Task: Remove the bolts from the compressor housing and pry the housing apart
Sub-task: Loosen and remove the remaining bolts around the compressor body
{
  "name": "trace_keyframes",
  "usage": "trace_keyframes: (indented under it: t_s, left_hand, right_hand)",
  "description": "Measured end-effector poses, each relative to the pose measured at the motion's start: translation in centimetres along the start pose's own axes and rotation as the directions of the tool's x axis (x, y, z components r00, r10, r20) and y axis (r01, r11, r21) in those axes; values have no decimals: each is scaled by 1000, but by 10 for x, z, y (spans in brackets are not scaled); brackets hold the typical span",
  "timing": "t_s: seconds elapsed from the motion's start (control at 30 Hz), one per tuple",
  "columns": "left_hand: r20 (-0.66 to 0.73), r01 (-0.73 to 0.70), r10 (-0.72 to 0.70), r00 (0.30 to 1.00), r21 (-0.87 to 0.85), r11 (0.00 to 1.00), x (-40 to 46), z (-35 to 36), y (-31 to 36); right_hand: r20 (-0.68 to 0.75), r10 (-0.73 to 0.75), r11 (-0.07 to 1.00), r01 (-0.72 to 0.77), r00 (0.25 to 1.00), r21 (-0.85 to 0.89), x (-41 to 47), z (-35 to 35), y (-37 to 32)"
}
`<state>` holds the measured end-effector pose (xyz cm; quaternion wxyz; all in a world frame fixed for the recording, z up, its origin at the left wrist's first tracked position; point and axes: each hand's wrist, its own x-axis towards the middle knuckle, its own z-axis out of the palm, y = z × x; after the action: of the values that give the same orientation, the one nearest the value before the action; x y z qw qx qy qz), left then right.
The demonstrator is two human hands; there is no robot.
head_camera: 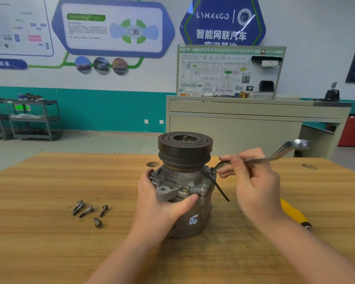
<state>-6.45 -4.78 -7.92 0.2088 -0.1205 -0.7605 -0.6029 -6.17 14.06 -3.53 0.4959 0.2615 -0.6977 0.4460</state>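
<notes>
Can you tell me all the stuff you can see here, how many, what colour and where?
compressor: one, grey with dark pulley, upright, table middle
bolts: four or five, dark metal, loose, left of compressor
wrench: one, silver, at compressor's upper right
yellow-handled tool: one, right, partly hidden
table: one, wooden
cabinet: one, beige, behind
shelf carts: two, grey, far left
left hand: grips compressor
right hand: holds wrench

A white wall (316, 27) with a teal lower band (111, 109) carries blue-and-green information posters (113, 27) in the upper left, a grey shelving cart (35, 119) stands at far left on the grey floor (70, 144), and a beige cabinet (244, 119) with a wiring-diagram board (230, 72) stands at centre right behind the wooden tabletop (49, 242).
</notes>
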Motion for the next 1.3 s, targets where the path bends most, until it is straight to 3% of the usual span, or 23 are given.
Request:
trace_keyframes:
  t_s: [0.1,0.13,0.2,0.27,0.3,0.37,0.43,0.5,0.53,0.57,0.63,0.73,0.8,0.87,0.97,1.07,1.3]
  left_hand:
    - [-7,-7,7,1000,-13,1000,-1,0,2]
    - [-4,-7,7,1000,-21,1000,-1,0,2]
    - [9,-2,2,1000,-29,1000,-1,-1,2]
    - [16,7,-6,1000,-37,999,0,-2,1]
    - [17,11,-10,1000,-39,999,-1,-2,1]
    - [13,23,-23,1000,-36,999,0,-2,0]
    - [11,40,-40,999,-30,999,1,-1,-1]
    - [7,39,-39,999,-27,999,2,-1,-3]
    - [6,34,-34,999,-26,999,2,0,-4]
    - [9,31,-30,999,-23,999,2,-1,-4]
    - [16,22,-21,1000,-18,1000,2,0,-5]
    - [14,16,-15,1000,-17,1000,3,0,-5]
    - [12,17,-16,1000,-20,1000,3,0,-5]
    - [9,14,-14,1000,-15,1000,3,0,-4]
    - [14,13,-13,1000,-4,1000,2,-1,-3]
    - [17,24,-24,1000,-6,1000,2,-1,-2]
    - [22,12,-12,1000,-28,1000,1,0,0]
  right_hand:
    - [152,-356,895,384,922,-228,-14,0,5]
    - [168,-397,869,428,902,-247,-19,0,6]
    - [72,-278,948,285,958,-142,-24,1,7]
    - [-101,-30,994,40,994,97,-20,4,6]
    - [-188,118,972,-74,975,225,-14,6,6]
    - [-271,479,815,-309,835,490,1,9,13]
    - [-150,784,518,-502,602,693,21,9,26]
    - [85,905,191,-578,416,793,36,7,37]
    - [165,909,90,-568,382,818,41,4,39]
    - [199,894,61,-550,401,833,44,1,40]
    - [175,830,166,-534,530,829,44,-6,35]
    - [43,681,527,-531,731,663,33,-11,22]
    - [-13,554,720,-472,832,508,22,-11,15]
    - [-35,425,831,-374,905,412,11,-9,8]
    - [-43,215,949,-199,976,246,-1,-6,5]
    - [-23,35,995,-33,999,92,-5,-6,5]
    - [-37,76,990,-71,996,120,1,0,0]
